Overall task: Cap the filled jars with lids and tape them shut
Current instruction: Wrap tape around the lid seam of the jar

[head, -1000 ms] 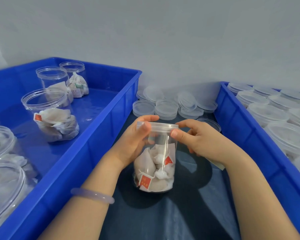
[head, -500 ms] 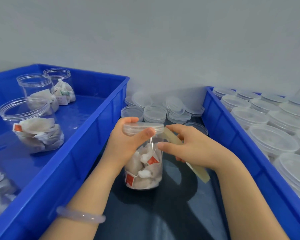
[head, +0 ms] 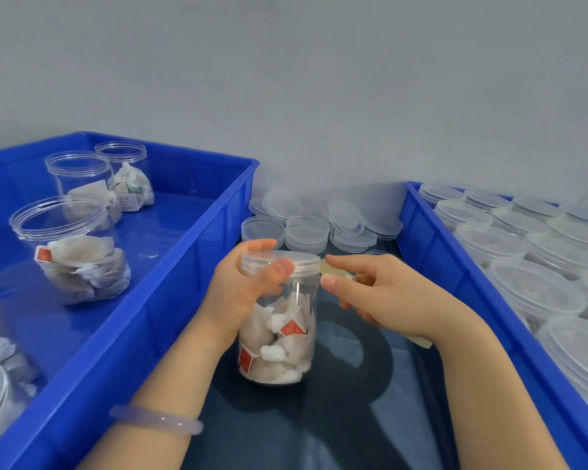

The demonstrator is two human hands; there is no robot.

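Note:
A clear jar [head: 279,337] filled with white tea bags stands on the dark table between two blue bins. A clear lid [head: 282,261] sits on it. My left hand [head: 245,293] grips the jar's upper part, thumb pressed on the lid's rim. My right hand [head: 374,293] pinches a pale strip of tape [head: 333,270] at the lid's right edge; the strip runs under my palm and its tail [head: 421,342] pokes out below my wrist.
The left blue bin [head: 170,317] holds several open filled jars [head: 78,252]. Loose clear lids [head: 316,228] lie stacked at the back by the wall. The right blue bin [head: 455,283] is packed with capped jars [head: 530,283].
The strip of tape came into view in my right hand and now sits against the lid's right edge. My left hand stays on the jar. The view shifted slightly.

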